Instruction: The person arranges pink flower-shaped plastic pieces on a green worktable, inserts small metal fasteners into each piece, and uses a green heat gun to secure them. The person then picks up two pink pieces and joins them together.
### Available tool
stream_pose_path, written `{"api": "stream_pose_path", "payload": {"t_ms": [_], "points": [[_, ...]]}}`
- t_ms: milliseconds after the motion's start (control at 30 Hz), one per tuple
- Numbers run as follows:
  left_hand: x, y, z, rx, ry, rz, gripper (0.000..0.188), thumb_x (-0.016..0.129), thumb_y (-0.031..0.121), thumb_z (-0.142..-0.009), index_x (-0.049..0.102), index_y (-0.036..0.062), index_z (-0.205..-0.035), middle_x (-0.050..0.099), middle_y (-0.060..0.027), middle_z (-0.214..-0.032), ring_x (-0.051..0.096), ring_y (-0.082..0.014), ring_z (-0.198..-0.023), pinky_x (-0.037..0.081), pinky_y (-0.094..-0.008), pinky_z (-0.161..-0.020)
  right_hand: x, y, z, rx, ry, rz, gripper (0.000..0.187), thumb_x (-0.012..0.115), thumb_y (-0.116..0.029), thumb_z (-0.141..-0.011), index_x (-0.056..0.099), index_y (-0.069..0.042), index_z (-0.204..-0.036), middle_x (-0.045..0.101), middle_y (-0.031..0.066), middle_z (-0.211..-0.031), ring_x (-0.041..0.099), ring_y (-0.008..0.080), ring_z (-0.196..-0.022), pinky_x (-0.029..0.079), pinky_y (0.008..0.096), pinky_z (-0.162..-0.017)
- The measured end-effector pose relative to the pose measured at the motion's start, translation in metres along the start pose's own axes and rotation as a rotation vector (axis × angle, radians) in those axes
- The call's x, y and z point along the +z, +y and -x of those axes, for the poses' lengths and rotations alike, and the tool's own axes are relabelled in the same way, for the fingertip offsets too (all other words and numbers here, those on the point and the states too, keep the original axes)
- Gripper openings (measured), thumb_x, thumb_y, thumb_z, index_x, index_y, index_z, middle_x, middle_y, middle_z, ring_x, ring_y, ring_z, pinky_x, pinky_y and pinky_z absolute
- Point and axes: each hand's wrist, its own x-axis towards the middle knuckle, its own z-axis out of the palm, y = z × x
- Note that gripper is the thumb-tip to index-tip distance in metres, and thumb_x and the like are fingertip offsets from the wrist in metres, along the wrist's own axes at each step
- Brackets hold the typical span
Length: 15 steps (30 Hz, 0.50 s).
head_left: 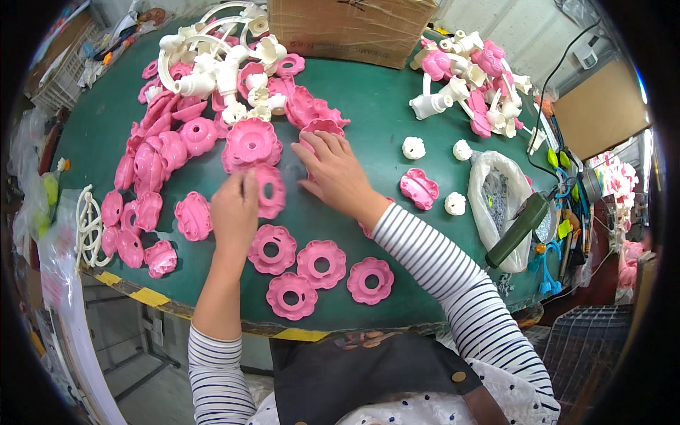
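My left hand [236, 210] is closed on the edge of a pink flower-shaped ring [270, 193] with a round hole, slightly blurred. Just right of it, my right hand [336, 170] lies with fingers spread over pink scalloped pieces [322, 126], partly hiding them; nothing shows gripped in it. Beyond the held ring sits a pink petal-edged dish [251, 142] on others like it. Nearer me, several pink rings lie flat, among them one ring [321, 264] in the middle and another [370, 280] to its right.
Pink shells [151, 163] heap at the left, with white plastic tubes [227, 74] behind. A cardboard box [347, 28] stands at the back. Joined white and pink parts [471, 85] lie far right. A plastic bag [489, 191] and a green hand tool [520, 228] are at the right.
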Motion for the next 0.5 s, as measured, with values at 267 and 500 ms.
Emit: {"api": "stream_pose_path", "payload": {"t_ms": [267, 500], "points": [[0.015, -0.012, -0.025, 0.232, 0.046, -0.337, 0.027, 0.069, 0.011, -0.088, 0.061, 0.0018, -0.112, 0.061, -0.0160, -0.123, 0.058, -0.0365, -0.109, 0.048, -0.0440, -0.089, 0.024, 0.029, -0.033, -0.122, 0.170, 0.081, 0.034, 0.064, -0.015, -0.079, 0.064, -0.006, -0.112, 0.060, 0.0124, -0.117, 0.054, 0.0299, -0.114, 0.043, 0.0448, -0.100], [0.023, -0.040, -0.050, 0.216, -0.003, -0.344, 0.050, 0.070, 0.023, -0.089, 0.055, 0.0031, -0.132, 0.057, -0.0186, -0.131, 0.056, -0.0393, -0.116, 0.048, -0.0458, -0.095, 0.064, -0.016, -0.067, 0.037, -0.093, -0.140, 0.059, 0.083, -0.031, -0.070, 0.060, -0.004, -0.117, 0.061, 0.0106, -0.112, 0.056, 0.0289, -0.105, 0.047, 0.0403, -0.086]]}}
